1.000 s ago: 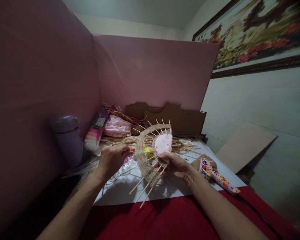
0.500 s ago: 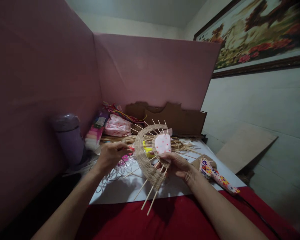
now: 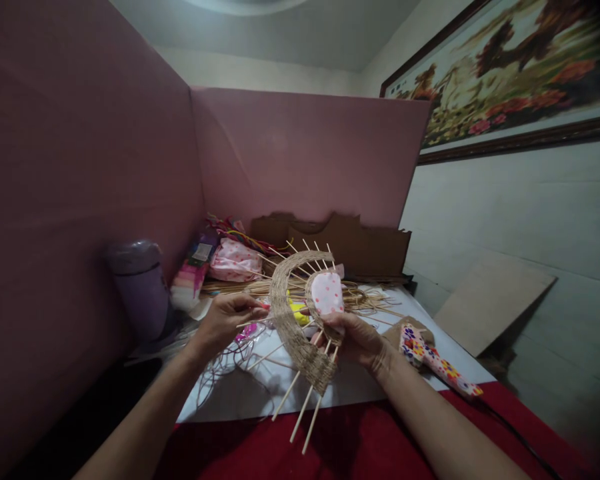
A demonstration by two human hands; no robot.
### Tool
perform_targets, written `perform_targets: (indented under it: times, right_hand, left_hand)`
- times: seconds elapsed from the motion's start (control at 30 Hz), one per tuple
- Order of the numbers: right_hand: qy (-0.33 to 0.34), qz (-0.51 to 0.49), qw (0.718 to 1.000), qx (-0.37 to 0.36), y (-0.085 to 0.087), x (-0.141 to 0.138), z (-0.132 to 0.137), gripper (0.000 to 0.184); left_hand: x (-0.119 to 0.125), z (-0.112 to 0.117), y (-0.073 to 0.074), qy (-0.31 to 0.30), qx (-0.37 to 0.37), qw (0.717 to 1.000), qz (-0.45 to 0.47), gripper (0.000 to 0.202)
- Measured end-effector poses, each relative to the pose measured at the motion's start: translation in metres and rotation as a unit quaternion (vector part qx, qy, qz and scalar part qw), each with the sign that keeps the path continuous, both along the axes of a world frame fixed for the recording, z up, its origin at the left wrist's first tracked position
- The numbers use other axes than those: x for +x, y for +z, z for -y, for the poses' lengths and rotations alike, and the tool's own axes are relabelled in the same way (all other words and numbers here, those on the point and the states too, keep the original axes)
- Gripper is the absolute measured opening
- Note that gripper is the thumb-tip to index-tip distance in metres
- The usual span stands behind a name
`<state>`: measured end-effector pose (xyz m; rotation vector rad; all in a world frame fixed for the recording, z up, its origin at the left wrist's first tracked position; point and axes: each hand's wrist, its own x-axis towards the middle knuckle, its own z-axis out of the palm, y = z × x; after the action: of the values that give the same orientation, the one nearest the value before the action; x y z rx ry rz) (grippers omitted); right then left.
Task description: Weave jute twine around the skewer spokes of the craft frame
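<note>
My right hand [image 3: 356,339] grips a half-woven fan-shaped piece [image 3: 293,313] of tan cord wound over thin wooden skewers, with a pink dotted fabric pad [image 3: 327,293] at its centre. It is held upright above the white sheet [image 3: 240,390]. My left hand [image 3: 226,319] is closed in a pinch at the piece's left edge, on a thin strand or skewer I cannot make out clearly. Bare skewer ends [image 3: 303,413] stick out below and above the weave.
A purple lidded jar [image 3: 139,283] stands left by the pink partition [image 3: 80,200]. Behind are pink dotted fabric [image 3: 235,260], loose reed strands [image 3: 365,293] and brown cardboard [image 3: 350,243]. A flower-patterned glue gun [image 3: 430,357] lies right on the sheet; red cloth [image 3: 370,447] covers the near table.
The woven piece has tilted and dropped a little, its lower skewers now reaching toward me. My left hand stays pinched at its left edge. The view has tipped slightly upward.
</note>
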<state>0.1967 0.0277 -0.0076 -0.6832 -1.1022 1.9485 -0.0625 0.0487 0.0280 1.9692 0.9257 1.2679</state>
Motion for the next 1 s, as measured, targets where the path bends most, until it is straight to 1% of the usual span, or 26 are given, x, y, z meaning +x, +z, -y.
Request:
perform_targets:
  times: [0.1,0.23,0.3,0.4,0.47,0.5,0.53,0.6,0.7,0.77,0.87,1.0]
  right_hand:
    - [0.001,-0.007,1.0,0.006,0.001,-0.001,0.001,0.033]
    - [-0.004,-0.022,1.0,0.02,0.004,-0.002,0.004,0.037]
    - [-0.008,-0.031,0.999,0.025,0.005,-0.002,0.004,0.038]
    - [-0.005,-0.043,0.999,0.022,0.004,0.0,0.004,0.031]
    - [0.0,-0.046,0.999,0.021,0.003,0.002,0.003,0.024]
    - [-0.001,-0.045,0.999,0.022,0.003,0.003,0.002,0.022]
    - [-0.004,-0.041,0.999,0.025,0.004,0.004,0.002,0.021]
    - [-0.013,-0.029,0.999,0.035,0.007,0.007,0.002,0.021]
    - [-0.016,0.01,0.998,0.059,0.013,0.015,0.002,0.021]
    - [-0.027,0.025,0.997,0.067,0.015,0.021,0.002,0.02]
    - [-0.061,-0.003,0.997,0.056,0.014,0.03,-0.001,0.016]
    - [-0.097,-0.076,0.992,0.04,0.011,0.03,-0.002,0.014]
  left_hand:
    - [0.002,0.002,0.001,0.009,-0.009,1.0,0.005,0.018]
    - [0.006,0.005,0.003,-0.001,-0.084,0.995,0.048,0.018]
    - [0.007,0.006,0.004,-0.003,-0.116,0.992,0.055,0.019]
    - [0.006,0.002,0.002,0.001,-0.132,0.99,0.052,0.018]
    - [0.001,-0.003,-0.002,0.018,-0.116,0.992,0.039,0.017]
    - [-0.002,-0.006,-0.004,0.032,-0.099,0.994,0.023,0.017]
    - [-0.006,-0.01,-0.007,0.061,-0.079,0.995,-0.01,0.017]
    - [-0.015,-0.015,-0.011,0.112,-0.026,0.988,-0.103,0.02]
    - [-0.026,-0.019,-0.013,0.177,0.033,0.961,-0.209,0.023]
    - [-0.03,-0.019,-0.011,0.205,0.052,0.941,-0.266,0.023]
    - [-0.031,-0.018,-0.008,0.221,0.056,0.919,-0.322,0.025]
    - [-0.028,-0.018,-0.011,0.216,0.059,0.9,-0.374,0.027]
